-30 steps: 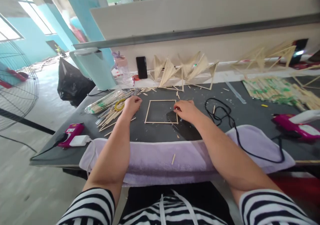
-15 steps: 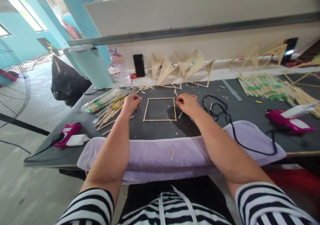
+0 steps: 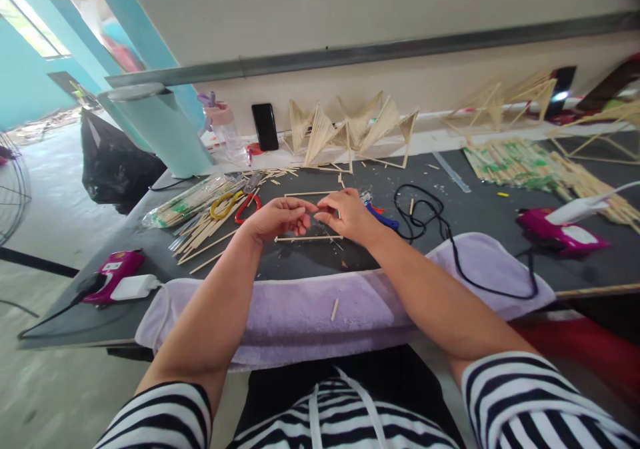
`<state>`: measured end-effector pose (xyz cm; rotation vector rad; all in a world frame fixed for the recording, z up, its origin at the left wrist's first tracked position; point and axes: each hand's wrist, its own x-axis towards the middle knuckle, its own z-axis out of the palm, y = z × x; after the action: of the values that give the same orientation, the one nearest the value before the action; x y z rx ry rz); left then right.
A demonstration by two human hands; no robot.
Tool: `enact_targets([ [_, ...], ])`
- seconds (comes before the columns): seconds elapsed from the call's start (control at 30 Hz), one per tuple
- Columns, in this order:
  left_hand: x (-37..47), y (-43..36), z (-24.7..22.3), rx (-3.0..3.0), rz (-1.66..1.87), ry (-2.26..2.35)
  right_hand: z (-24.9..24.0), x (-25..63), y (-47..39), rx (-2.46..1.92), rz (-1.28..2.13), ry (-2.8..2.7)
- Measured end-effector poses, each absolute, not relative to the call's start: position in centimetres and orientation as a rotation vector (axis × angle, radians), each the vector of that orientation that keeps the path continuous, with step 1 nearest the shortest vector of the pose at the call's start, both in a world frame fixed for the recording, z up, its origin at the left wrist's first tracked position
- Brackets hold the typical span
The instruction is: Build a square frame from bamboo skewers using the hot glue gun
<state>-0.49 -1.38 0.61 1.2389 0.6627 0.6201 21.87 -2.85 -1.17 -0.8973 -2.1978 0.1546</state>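
Observation:
A square frame of thin wooden sticks (image 3: 310, 238) lies flat on the dark table, its sides partly covered by my hands. Over its left part is my left hand (image 3: 284, 218), fingers curled and the index finger reaching toward the other hand. My right hand (image 3: 345, 213) is above the frame's right part, thumb and index finger nearly meeting beside the left fingertip. Anything between the fingertips is too small to make out. Red-handled and yellow-handled tools (image 3: 249, 208) rest left of my hands, by loose sticks (image 3: 207, 232). A blue-handled tool (image 3: 383, 218) is at the right.
Stick models (image 3: 357, 132) and a phone (image 3: 265, 127) stand at the back. A pale green jug (image 3: 160, 129) is back left. A black cable (image 3: 425, 212) coils at the right. A lilac towel (image 3: 300, 316) covers the front edge; magenta power blocks (image 3: 117, 277) flank it.
Both hands have moved inward and met over the stick frame. The red-handled and blue-handled tools are now uncovered. The camera view has shifted slightly.

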Motion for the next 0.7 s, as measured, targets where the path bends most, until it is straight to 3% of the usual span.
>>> enact_targets([
  [0.07,-0.3,-1.5,0.8,1.276,0.600,0.652,-1.2,21.8,-2.8,-0.902,0.114,-2.216],
  [0.17,-1.0,-1.2,1.2,1.300,0.834,0.725,-1.0,22.0,-2.6,-0.985,0.070,-2.196],
  [0.33,-3.7,0.3,1.0,1.393,1.169,1.223,-0.3,23.0,-2.6,-1.269,0.064,-2.214],
  [0.5,-4.5,1.0,0.0,1.775,0.822,1.701,-0.7,23.2,-2.3,-1.420,0.114,-2.409],
  [0.7,-3.7,0.9,-0.2,2.089,0.559,1.835,-1.2,23.2,-2.1,-1.453,0.106,-2.492],
])
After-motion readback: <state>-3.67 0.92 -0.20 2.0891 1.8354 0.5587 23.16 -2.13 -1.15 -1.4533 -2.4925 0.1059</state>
